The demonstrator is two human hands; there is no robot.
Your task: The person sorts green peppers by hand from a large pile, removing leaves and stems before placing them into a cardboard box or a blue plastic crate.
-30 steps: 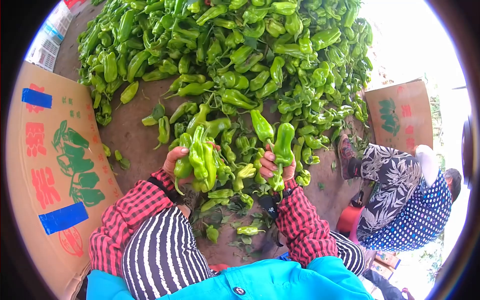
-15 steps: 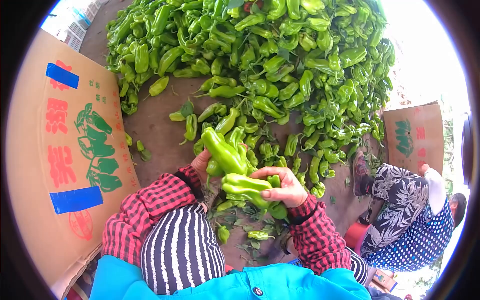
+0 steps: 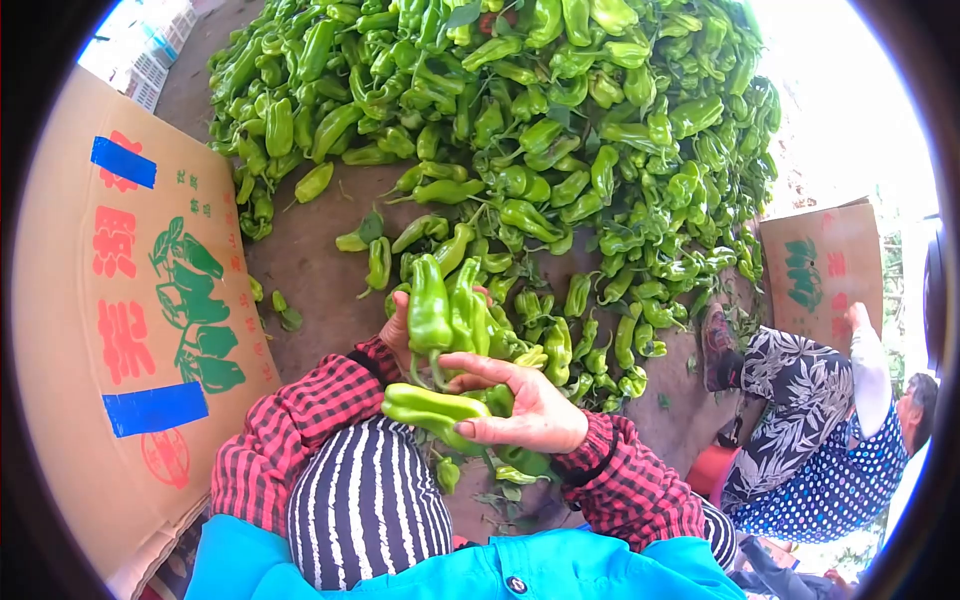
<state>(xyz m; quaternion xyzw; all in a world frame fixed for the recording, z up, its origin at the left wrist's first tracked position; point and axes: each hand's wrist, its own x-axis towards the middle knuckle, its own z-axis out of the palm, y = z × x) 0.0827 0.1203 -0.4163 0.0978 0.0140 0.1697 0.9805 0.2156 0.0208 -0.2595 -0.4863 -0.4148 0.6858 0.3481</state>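
My left hand is wrapped round a bunch of upright green peppers, their stems pointing down. Just below and to the right, my right hand has its thumb and fingers round a paler green pepper and others partly hidden by the palm. Its fingertips reach the stems of the left bunch. Beyond both hands lies a large heap of green peppers, with loose ones scattered on the brown ground.
At the left stands a big printed cardboard box with blue tape. Another carton is at the right, beside a seated co-worker with one hand near it. White crates show at the top left.
The left bunch has turned more upright. My right hand has moved slightly left and down with its pepper, and its fingers have extended toward the left bunch. The co-worker's hand has risen slightly.
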